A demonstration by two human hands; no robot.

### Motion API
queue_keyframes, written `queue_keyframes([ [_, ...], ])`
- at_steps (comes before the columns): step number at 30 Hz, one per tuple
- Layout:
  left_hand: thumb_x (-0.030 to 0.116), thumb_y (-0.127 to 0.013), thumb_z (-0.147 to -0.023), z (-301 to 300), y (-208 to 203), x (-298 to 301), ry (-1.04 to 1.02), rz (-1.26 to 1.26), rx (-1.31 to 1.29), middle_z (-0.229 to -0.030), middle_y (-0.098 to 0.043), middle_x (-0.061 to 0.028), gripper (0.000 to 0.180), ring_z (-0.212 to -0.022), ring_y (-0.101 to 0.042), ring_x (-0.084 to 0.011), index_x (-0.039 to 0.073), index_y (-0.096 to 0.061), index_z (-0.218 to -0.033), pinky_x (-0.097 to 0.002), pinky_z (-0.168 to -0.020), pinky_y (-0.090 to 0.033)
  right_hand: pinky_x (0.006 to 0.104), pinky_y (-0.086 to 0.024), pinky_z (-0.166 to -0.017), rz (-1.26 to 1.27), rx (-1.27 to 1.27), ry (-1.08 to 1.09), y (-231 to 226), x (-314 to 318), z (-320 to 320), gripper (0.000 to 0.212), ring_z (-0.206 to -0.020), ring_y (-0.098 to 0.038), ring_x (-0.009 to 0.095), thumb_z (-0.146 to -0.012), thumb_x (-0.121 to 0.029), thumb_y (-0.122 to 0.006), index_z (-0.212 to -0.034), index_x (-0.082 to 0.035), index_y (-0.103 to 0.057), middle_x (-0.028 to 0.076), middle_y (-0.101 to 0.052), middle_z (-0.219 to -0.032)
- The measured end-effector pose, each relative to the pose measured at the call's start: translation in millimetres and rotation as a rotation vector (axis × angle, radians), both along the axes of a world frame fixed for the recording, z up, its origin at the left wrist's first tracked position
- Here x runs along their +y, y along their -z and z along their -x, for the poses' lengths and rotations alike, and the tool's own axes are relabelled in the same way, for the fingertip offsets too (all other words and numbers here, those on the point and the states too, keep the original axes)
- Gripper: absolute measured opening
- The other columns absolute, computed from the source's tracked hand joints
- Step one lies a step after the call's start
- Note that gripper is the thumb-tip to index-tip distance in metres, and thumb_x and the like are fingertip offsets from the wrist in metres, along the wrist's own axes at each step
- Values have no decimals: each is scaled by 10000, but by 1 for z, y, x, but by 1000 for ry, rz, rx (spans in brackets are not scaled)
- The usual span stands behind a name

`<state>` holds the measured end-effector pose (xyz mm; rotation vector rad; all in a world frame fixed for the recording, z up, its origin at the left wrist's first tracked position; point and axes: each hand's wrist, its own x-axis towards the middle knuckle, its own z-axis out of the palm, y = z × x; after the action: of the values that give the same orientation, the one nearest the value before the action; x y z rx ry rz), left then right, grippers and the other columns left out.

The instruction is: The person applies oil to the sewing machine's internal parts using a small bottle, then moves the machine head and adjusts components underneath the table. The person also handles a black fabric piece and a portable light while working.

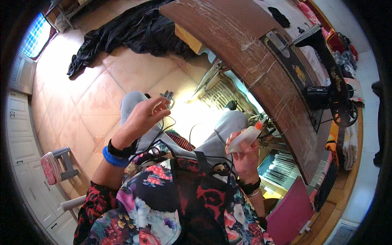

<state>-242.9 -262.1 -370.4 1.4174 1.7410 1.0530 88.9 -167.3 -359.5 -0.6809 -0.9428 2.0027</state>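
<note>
My right hand (244, 157) is closed around a whitish translucent squeeze bottle (243, 140) with an orange collar and a narrow nozzle. The bottle tilts up to the right, its tip near the edge of the brown sewing table (261, 67). Above my left knee, my left hand (149, 112) has its fingers pinched on a small grey metal piece (168, 95); its exact kind is too small to tell. A black sewing machine (322, 87) stands on the table at the right, apart from both hands.
Black cloth (126, 34) lies heaped on the tiled floor. Under the table are a metal treadle grille (222, 98) and an open drawer (281, 167) of thin metallic items. A small grey stool (67, 163) stands at left. Dark cords cross my lap.
</note>
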Motion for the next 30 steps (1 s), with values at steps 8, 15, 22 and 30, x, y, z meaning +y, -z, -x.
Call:
queue_keyframes([
  [8, 58, -626, -1006, 35, 21, 4, -61, -33, -294, -1110, -631, -22, 241, -1063, -589, -108, 22, -611, -1244, -259, -948, -491, 462, -592, -718, 46, 34, -109, -24, 16, 8, 373, -1070, -682, 362, -916, -206, -736, -1237, -108, -571, 166, -673, -1171],
  [15, 149, -640, -1028, 47, 21, 41, -32, -173, -87, -1075, -629, -22, 263, -1050, -613, -122, 36, -603, -1263, -265, -895, -490, 311, -497, -629, 114, -18, -142, -7, 6, 8, 524, -820, -646, 217, -842, -312, -822, -1210, -1, -617, 129, -665, -1120],
  [22, 156, -641, -1028, 6, 10, 65, -76, -155, -167, -1156, -681, -33, 264, -1105, -626, -122, 32, -625, -1260, -251, -956, -484, 328, -481, -663, 207, 80, -29, 26, 2, -18, 579, -833, -618, 207, -858, -309, -825, -1293, -17, -578, 118, -659, -1075],
  [30, 81, -644, -1003, -43, -87, 111, -25, -369, 20, -1123, -697, -19, 203, -1002, -644, -103, 71, -674, -1204, -259, -840, -527, 410, -551, -807, 296, 130, -18, 46, -3, -36, 543, -971, -653, 266, -884, -278, -779, -1343, -110, -542, 99, -640, -1254],
])
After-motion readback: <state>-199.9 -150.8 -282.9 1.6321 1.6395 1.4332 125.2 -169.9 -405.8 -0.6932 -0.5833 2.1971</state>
